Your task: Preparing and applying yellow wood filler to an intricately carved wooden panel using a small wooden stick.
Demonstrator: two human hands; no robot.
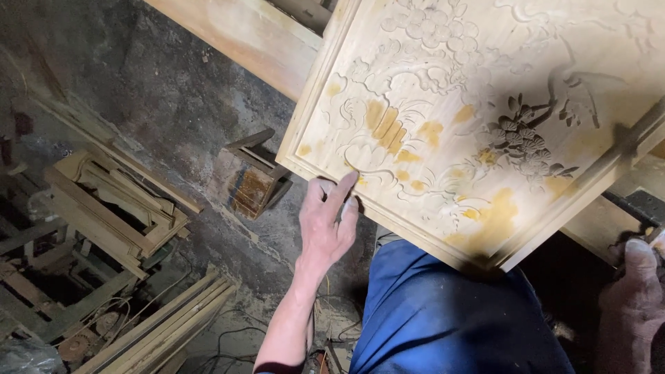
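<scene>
A large pale wooden panel [478, 104] carved with flowers, grapes and a bird lies tilted across the upper right of the head view, with yellow-brown patches in the carving. My left hand [327, 225] reaches up to its lower left rim, the index finger touching the carved edge and the other fingers loosely bent; it holds nothing. My right hand [634, 291], in a dusty reddish glove, is at the far right edge below the panel, near a wooden beam; what it grips is cut off by the frame. Blue trousers [443, 312] cover my lap beneath the panel.
A small wooden stool [253, 176] stands on the dark dirt floor. Carved wooden frame pieces [114, 208] are stacked at the left, long mouldings [166, 329] lie at the bottom left, and cables trail on the floor. A long plank [242, 38] runs behind the panel.
</scene>
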